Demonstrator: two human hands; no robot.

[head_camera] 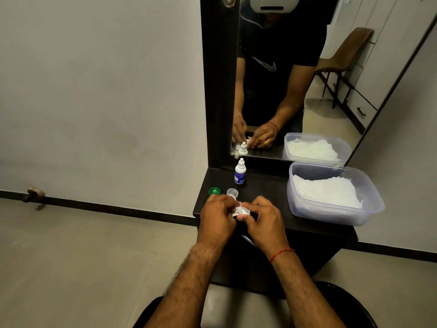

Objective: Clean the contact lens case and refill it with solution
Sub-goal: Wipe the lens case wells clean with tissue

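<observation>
Both hands meet over the front left part of the dark surface (272, 192), fingers curled inward. Left hand (216, 217): grip closed on the case (234, 213), of which only a pale edge shows between the fingers. Right hand (263, 222): grip pinched shut on a white tissue (243, 210), pressed against the case; thumb tip shows just below it. A red thread (281, 253) circles the right wrist. Just beyond the left knuckles, on the surface: a green cap (214, 191) near the left edge, and a clear cap (232, 192) just beside it to the right, the two apart. Further back, near the mirror's foot: a small white dropper bottle (240, 171) with blue label, upright, cap on. Right side: a clear plastic tub (331, 211) holding white tissues, its front right corner at or slightly over the surface edge. Bare dark surface lies between the hands and the tub, and between the caps and the bottle. The mirror (295, 74) stands at the back, dark frame on its left. Left of the surface: a plain wall and open tiled floor (82, 256).
</observation>
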